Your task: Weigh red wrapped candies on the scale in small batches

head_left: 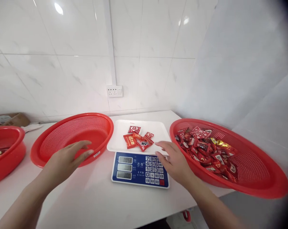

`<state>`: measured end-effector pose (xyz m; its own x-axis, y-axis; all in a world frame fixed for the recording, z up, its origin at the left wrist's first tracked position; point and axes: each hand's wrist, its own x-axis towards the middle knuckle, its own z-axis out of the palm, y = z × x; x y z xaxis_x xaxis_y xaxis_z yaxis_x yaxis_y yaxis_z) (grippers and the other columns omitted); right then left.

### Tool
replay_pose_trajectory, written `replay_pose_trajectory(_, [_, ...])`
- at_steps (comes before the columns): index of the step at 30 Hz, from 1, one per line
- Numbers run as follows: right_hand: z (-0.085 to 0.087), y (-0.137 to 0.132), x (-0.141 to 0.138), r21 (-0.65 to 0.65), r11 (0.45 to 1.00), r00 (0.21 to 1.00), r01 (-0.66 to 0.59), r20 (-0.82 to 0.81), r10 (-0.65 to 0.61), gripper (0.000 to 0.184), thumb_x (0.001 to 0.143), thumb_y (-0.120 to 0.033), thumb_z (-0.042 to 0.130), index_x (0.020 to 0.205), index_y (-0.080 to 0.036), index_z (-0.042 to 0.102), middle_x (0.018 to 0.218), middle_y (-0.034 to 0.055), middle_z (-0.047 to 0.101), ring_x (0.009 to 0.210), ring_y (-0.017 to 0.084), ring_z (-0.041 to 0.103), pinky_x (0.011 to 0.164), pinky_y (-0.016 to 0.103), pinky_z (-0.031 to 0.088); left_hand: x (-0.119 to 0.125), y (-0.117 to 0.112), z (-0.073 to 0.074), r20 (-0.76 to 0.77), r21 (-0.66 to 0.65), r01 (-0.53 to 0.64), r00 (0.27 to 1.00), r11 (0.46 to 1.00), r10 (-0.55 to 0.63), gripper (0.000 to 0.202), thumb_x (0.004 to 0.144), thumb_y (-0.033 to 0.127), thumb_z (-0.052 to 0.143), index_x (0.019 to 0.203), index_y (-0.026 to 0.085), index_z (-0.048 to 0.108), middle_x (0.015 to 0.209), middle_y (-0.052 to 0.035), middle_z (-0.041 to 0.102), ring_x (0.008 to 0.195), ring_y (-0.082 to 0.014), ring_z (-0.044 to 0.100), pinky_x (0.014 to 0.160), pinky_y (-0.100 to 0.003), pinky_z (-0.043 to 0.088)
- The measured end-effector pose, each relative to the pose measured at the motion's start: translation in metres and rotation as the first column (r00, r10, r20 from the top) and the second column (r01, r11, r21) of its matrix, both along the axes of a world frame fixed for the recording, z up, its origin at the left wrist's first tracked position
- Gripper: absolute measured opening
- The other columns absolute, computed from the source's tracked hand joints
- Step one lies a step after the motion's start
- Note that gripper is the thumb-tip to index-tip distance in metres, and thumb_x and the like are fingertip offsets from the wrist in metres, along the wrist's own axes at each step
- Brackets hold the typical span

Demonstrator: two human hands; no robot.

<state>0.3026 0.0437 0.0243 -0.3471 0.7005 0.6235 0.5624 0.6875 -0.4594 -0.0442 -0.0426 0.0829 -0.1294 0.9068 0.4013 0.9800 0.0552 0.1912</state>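
Several small red candy packets (pixel 144 143) lie in a loose group on the white tray (pixel 115 143) of a blue digital scale (pixel 132 182). My right hand (pixel 174 159) hovers at the tray's right front corner, its fingers apart and holding nothing. Over the front rim of a red mesh basket (pixel 69 127) is my left hand (pixel 67 159), thumb and fingers parted around nothing. No packets show in the part of that basket I can see. To the right, another red basket (pixel 256 168) holds a heap of wrapped candies (pixel 206 148), mostly red with some gold.
A third red basket (pixel 7 165) with some items inside is cut off at the left edge. Behind it sits a cardboard box (pixel 17 120). A wall socket (pixel 114 91) is fixed to the tiled wall. The right basket overhangs the table's edge.
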Motion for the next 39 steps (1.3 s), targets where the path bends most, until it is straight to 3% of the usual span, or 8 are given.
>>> replay_pose_trajectory(5, [0.030,0.044,-0.032,-0.199,0.959,0.875,-0.201,0.405,0.267,0.049,0.075,-0.005,0.050,0.118,-0.027,0.061,0.116,0.0037,0.063,0.116,0.025,0.051,0.094,0.043,0.043,0.023,0.015,-0.011,0.150,0.193,0.029,0.987,0.981,-0.059,0.036,0.086,0.049,0.039,0.089,0.021,0.063,0.090,-0.0043,0.070,0.077,-0.0173,0.065,0.057,-0.023,0.048])
replay_pose_trajectory(10, [0.049,0.063,-0.035,-0.199,0.973,0.739,-0.117,0.638,0.219,0.047,0.071,0.000,0.051,0.107,-0.025,0.066,0.093,0.0061,0.070,0.089,0.025,0.063,0.070,0.034,0.050,0.015,0.014,-0.051,-0.045,0.494,0.167,0.985,0.853,-0.167,0.019,0.086,0.029,0.047,0.083,0.018,0.062,0.077,-0.0046,0.070,0.076,-0.0169,0.065,0.072,-0.028,0.051])
replay_pose_trajectory(14, [0.084,0.070,-0.051,-0.254,0.967,0.623,-0.004,0.756,0.202,0.034,0.072,-0.007,0.055,0.099,-0.024,0.068,0.089,0.0063,0.071,0.079,0.025,0.064,0.059,0.033,0.048,0.011,0.011,-0.060,-0.135,0.583,0.220,0.975,0.782,-0.174,0.009,0.083,0.019,0.053,0.085,0.017,0.061,0.075,-0.0044,0.070,0.076,-0.0174,0.065,0.079,-0.031,0.051])
replay_pose_trajectory(20, [0.126,0.073,-0.125,-0.235,0.939,0.852,-0.250,0.407,0.328,0.041,0.090,-0.029,0.041,0.130,-0.025,0.047,0.129,0.0043,0.055,0.110,0.020,0.055,0.085,0.034,0.046,0.014,0.010,-0.059,-0.127,0.575,0.226,0.974,0.786,-0.187,0.009,0.083,0.017,0.053,0.089,0.018,0.059,0.076,-0.0024,0.069,0.077,-0.0169,0.064,0.078,-0.031,0.051])
replay_pose_trajectory(23, [0.123,0.084,-0.142,-0.230,0.956,0.843,-0.182,0.464,0.273,0.052,0.088,-0.033,0.045,0.139,-0.023,0.036,0.143,0.0057,0.040,0.122,0.022,0.045,0.097,0.037,0.039,0.015,0.010,-0.061,-0.117,0.578,0.221,0.975,0.786,-0.188,0.009,0.083,0.017,0.052,0.089,0.018,0.059,0.076,-0.0017,0.069,0.076,-0.0162,0.064,0.075,-0.029,0.051])
replay_pose_trajectory(30, [0.083,0.111,-0.128,-0.319,0.917,0.579,0.240,0.805,0.129,0.051,0.080,-0.036,0.055,0.129,-0.021,0.050,0.127,0.0087,0.057,0.115,0.026,0.052,0.087,0.034,0.044,0.019,0.008,-0.062,-0.101,0.539,0.238,0.971,0.808,-0.219,0.010,0.084,0.019,0.051,0.089,0.017,0.059,0.078,-0.0030,0.068,0.077,-0.0166,0.063,0.066,-0.026,0.050])
replay_pose_trajectory(36, [0.090,0.121,-0.135,-0.315,0.913,0.577,0.259,0.808,0.115,0.045,0.069,-0.031,0.066,0.112,-0.017,0.061,0.115,0.0128,0.063,0.104,0.031,0.058,0.078,0.037,0.046,0.020,0.008,-0.061,-0.106,0.517,0.245,0.969,0.820,-0.222,0.012,0.085,0.020,0.049,0.089,0.017,0.060,0.077,-0.0032,0.069,0.075,-0.0160,0.064,0.064,-0.025,0.049])
replay_pose_trajectory(39, [0.109,0.117,-0.149,-0.387,0.911,0.740,0.139,0.652,0.164,0.048,0.082,-0.042,0.052,0.123,-0.018,0.051,0.112,0.0102,0.065,0.095,0.022,0.062,0.074,0.030,0.047,0.019,0.008,-0.062,-0.093,0.494,0.252,0.967,0.832,-0.237,0.013,0.086,0.020,0.048,0.088,0.018,0.060,0.077,-0.0030,0.068,0.072,-0.0146,0.063,0.062,-0.024,0.048])
